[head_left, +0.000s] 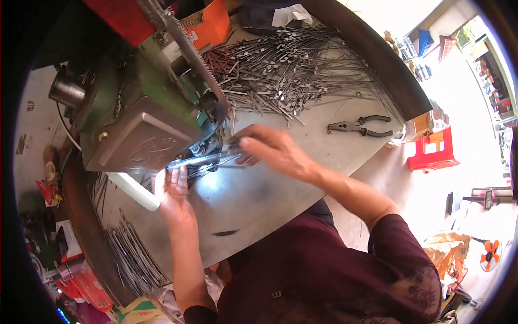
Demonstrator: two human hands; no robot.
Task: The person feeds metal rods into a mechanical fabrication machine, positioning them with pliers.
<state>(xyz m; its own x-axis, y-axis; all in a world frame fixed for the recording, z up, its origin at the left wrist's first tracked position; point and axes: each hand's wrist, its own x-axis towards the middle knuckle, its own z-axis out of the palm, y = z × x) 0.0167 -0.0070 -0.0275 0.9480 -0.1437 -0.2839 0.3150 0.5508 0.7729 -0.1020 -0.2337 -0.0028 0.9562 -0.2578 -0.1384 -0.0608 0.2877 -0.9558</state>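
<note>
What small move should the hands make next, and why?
Perhaps ease the left hand slightly toward the body: it looks close to the bulky green metal machine at one end of the long silvery metal strip, while the right hand is by the other.

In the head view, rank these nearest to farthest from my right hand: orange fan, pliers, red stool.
1. Pliers: on the table, right of your right hand.
2. Red stool: beyond the table's right edge.
3. Orange fan: far right, lower down.

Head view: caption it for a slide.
Left hand and right hand work at a green machine; pliers and heaped thin metal strips lie on the grey table.
</note>
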